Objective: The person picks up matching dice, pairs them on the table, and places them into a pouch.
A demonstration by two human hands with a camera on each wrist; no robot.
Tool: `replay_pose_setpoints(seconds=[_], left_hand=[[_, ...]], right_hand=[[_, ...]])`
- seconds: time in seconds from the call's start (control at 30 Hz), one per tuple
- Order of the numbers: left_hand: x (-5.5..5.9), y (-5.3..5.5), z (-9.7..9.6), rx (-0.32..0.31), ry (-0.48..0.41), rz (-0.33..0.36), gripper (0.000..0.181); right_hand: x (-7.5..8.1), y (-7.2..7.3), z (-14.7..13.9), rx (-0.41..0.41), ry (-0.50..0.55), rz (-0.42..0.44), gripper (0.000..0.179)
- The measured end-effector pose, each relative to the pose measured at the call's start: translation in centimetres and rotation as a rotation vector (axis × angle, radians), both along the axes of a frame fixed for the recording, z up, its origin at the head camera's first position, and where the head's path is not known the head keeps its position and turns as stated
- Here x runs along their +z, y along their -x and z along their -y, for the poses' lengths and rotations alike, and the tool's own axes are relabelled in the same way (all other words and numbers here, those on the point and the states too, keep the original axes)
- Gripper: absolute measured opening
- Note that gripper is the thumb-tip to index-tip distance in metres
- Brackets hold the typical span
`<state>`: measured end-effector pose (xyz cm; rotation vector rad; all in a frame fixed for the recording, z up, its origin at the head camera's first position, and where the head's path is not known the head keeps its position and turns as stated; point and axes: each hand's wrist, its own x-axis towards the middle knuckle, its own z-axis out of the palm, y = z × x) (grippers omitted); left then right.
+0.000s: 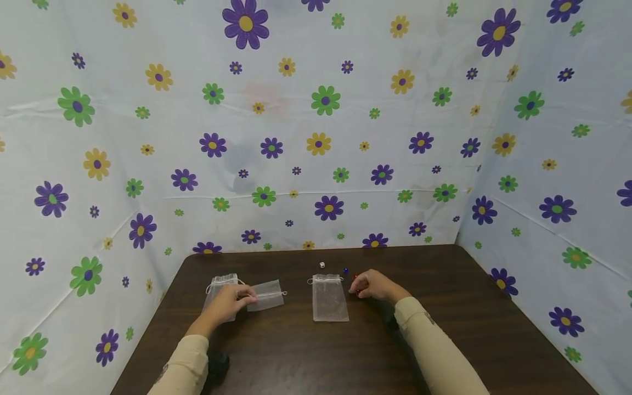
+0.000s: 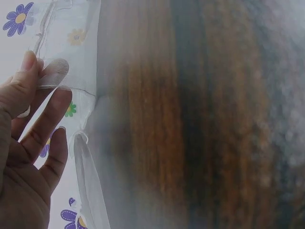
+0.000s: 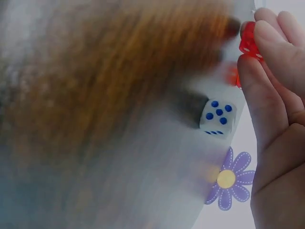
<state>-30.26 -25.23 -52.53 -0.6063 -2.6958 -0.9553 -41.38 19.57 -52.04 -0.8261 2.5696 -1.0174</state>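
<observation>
Hands are busy at both sides of the brown table (image 1: 296, 356) in the head view. The left hand (image 1: 224, 302) has its thumb and finger close together on a thin, see-through bag (image 1: 269, 297), and a second bag (image 1: 224, 279) lies partly under that hand. A third bag (image 1: 329, 304) lies flat near the middle. The right hand (image 1: 379, 286) is just to the right of it, fingers bent down. A white die (image 1: 322, 265) and a blue die (image 1: 346, 270) sit a bit farther back. In the left wrist view, the thumb and a finger pinch the thin bag, and the other fingers are loosely bent and apart. One fingertip shows through the cloth, but I cannot tell if it is inside. A light pinch should be enough, since hard pulling could crease such soft cloth. In the right wrist view, the thumb and finger pinch a red die (image 3: 249, 38), with almost no gap past its sides. Something red peeks out behind the finger, too hidden to tell well. It seems best to squeeze two flat sides and lift straight up, so nothing nearby gets bumped.
</observation>
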Motion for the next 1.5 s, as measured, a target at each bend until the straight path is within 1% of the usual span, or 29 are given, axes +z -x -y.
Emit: replay_pose_setpoints(seconds=[0.07, 0.17, 0.2, 0.3, 0.5, 0.57, 0.63, 0.8, 0.97, 1.03, 1.17, 1.3, 1.5], left_hand=[[-0.1, -0.1, 0.0, 0.006, -0.001, 0.009, 0.005], [-0.2, -0.1, 0.1, 0.015, -0.003, 0.016, 0.005], [-0.3, -0.1, 0.1, 0.016, -0.002, 0.016, 0.005], [-0.5, -0.1, 0.2, 0.017, 0.004, 0.01, 0.005], [-0.7, 0.0, 0.2, 0.015, 0.004, 0.012, 0.004], [-0.6, 0.0, 0.1, 0.017, 0.003, 0.01, 0.004], [-0.4, 0.1, 0.1, 0.018, 0.009, 0.008, 0.005], [-0.1, 0.2, -0.1, 0.016, 0.022, -0.003, 0.005], [0.0, 0.4, -0.3, -0.004, 0.02, -0.012, 0.005], [0.0, 0.5, -0.4, -0.009, 0.012, -0.011, 0.005], [0.0, 0.6, -0.3, -0.011, -0.01, -0.008, 0.005], [-0.3, 0.7, -0.2, -0.01, -0.014, 0.005, 0.005], [-0.5, 0.5, 0.0, -0.005, -0.01, 0.003, 0.005]], right_hand=[[0.2, 0.0, 0.0, -0.018, 0.011, -0.01, 0.02], [0.8, 0.2, -0.1, -0.058, 0.06, -0.024, 0.02], [0.9, 0.3, -0.1, -0.075, 0.075, -0.021, 0.02], [1.3, 0.5, -0.2, -0.124, 0.109, -0.048, 0.02], [1.0, 1.1, -0.6, -0.205, 0.142, -0.128, 0.021], [0.8, 1.4, -0.7, -0.216, 0.134, -0.156, 0.021], [0.6, 1.6, -0.8, -0.229, 0.119, -0.159, 0.021], [-0.4, 1.9, -0.9, -0.249, 0.051, -0.162, 0.021], [-1.1, 2.0, -0.8, -0.222, 0.011, -0.173, 0.022], [-1.2, 2.1, -0.8, -0.216, 0.006, -0.179, 0.022], [-1.2, 2.3, -0.5, -0.231, -0.002, -0.166, 0.022], [-1.1, 2.3, -0.2, -0.236, -0.019, -0.137, 0.023], [-1.2, 2.3, 0.2, -0.209, -0.03, -0.145, 0.025]])
